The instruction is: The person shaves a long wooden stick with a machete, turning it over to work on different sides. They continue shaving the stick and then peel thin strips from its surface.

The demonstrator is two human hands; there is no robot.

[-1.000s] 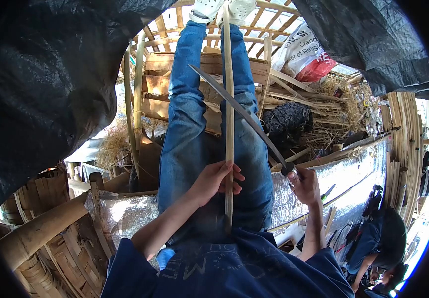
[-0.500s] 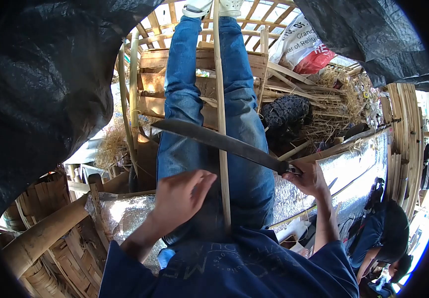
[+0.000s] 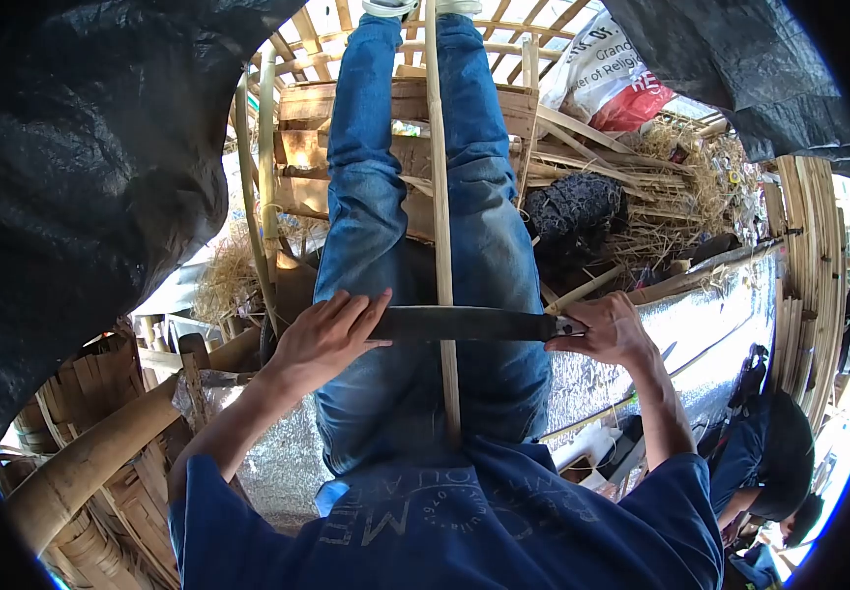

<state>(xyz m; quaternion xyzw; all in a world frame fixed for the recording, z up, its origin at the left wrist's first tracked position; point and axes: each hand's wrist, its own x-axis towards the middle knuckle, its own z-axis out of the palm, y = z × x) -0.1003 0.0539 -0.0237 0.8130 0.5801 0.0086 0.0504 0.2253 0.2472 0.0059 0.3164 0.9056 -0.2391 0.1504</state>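
Observation:
A long dark blade [image 3: 464,324] lies crosswise over my thighs, above a pale bamboo strip [image 3: 441,206] that runs lengthwise between my legs. My right hand [image 3: 607,329] is wrapped round the knife's handle. At the other end, my left hand [image 3: 331,334] grips the tip part of the blade, its fingers covering the end. The strip passes under the blade, and its near end rests by my shirt. Its far end reaches up between my shoes.
Black plastic sheeting [image 3: 81,177] hangs at the left. A thick bamboo pole [image 3: 90,462] slants at the lower left. Silver foil sheet [image 3: 710,315] covers the surface at the right. Split bamboo and straw [image 3: 661,202] lie beyond it. Another person [image 3: 774,457] is at the lower right.
My left hand has moved from beside the strip up to the blade's tip end and taken hold there. The blade has swung from slanting to nearly level, its tip nearer to me.

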